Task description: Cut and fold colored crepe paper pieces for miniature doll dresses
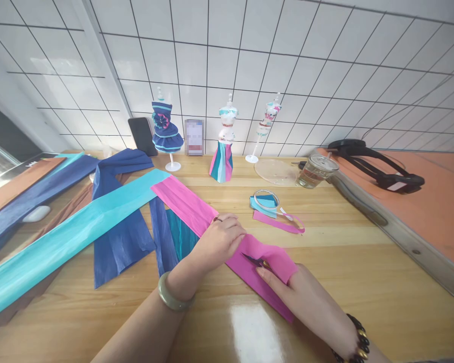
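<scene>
A long pink crepe-paper strip (185,200) runs diagonally across the middle of the wooden table. My left hand (221,237), with a bangle on the wrist, is closed on the strip and bears down on it. Dark-bladed scissors (252,259) are gripped in my right hand (287,287), their blades between two parts of the strip. The upper part bulges over that hand and hides the handles and most of its fingers. Past my left hand, the strip's far end meets a turquoise strip (79,222). Blue (124,247) and teal (181,234) pieces lie beneath.
Three small dress forms, one in a blue dress (166,126), stand by the tiled wall with two phones (194,137). To the right are a tape roll (266,199), a thin pink strip (274,222), a lidded cup (317,170) and a black headset-like strap (378,164).
</scene>
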Demonstrator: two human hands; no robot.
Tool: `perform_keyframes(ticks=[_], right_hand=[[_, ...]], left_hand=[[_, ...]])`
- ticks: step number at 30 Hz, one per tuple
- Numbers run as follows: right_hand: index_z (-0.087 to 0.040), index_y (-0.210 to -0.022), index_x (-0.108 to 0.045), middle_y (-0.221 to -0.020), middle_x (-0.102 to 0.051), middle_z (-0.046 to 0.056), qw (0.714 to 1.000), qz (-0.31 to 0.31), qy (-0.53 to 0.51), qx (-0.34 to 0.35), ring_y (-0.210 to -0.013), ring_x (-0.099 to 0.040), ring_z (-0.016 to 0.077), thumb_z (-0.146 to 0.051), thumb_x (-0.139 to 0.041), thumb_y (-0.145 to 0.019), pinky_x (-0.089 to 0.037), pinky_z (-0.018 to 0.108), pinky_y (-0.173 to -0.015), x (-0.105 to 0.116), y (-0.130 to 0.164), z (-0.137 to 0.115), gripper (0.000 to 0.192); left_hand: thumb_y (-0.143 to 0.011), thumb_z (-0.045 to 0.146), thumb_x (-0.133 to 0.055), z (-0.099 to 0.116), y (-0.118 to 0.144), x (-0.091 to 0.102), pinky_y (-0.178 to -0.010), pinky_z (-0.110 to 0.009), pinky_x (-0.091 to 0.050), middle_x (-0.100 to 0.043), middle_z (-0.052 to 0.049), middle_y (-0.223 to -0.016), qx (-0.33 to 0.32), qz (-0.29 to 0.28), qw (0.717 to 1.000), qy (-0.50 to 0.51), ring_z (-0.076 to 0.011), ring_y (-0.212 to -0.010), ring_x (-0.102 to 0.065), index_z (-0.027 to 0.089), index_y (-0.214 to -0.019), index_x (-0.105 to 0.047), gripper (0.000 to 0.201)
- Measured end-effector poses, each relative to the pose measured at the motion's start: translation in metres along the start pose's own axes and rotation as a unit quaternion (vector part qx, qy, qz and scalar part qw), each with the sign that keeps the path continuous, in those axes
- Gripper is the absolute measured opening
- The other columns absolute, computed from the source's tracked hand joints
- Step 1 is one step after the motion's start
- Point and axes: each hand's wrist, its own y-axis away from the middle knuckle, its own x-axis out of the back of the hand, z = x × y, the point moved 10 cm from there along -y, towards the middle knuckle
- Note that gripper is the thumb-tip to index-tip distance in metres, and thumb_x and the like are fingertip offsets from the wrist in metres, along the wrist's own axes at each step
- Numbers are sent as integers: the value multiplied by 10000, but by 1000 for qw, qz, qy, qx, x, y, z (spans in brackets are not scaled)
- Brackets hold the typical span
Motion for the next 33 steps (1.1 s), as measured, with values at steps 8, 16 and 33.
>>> perform_keyframes(ticks=[8, 16, 33], right_hand=[[-238, -864, -597, -716, -687, 21, 1000, -6, 0, -3, -665, -633, 212, -499, -337, -870, -436, 288, -578, -2, 1, 2, 368], [-244, -894, -604, -742, -691, 15, 1000, -6, -20, -8, -672, -630, 205, -494, -348, -869, -443, 293, -602, -3, 0, 4, 359], [-250, -924, -607, -756, -689, 20, 1000, -5, -25, -11, -698, -632, 211, -495, -339, -870, -450, 309, -633, -6, 0, 6, 368]], left_hand=[[-882, 161, -424, 0, 0, 1, -854, -368, -438, -638, -49, -837, -4, 7, 1000, 1, -203, -975, -530, 176, -846, -641, 221], [-886, 177, -426, -1, 1, -1, -872, -360, -421, -633, -46, -857, 4, -7, 1000, 0, -211, -997, -518, 175, -857, -635, 211], [-890, 178, -420, -2, 1, -1, -881, -358, -416, -635, -42, -867, 1, -9, 1000, -2, -203, -987, -514, 168, -864, -634, 216]])
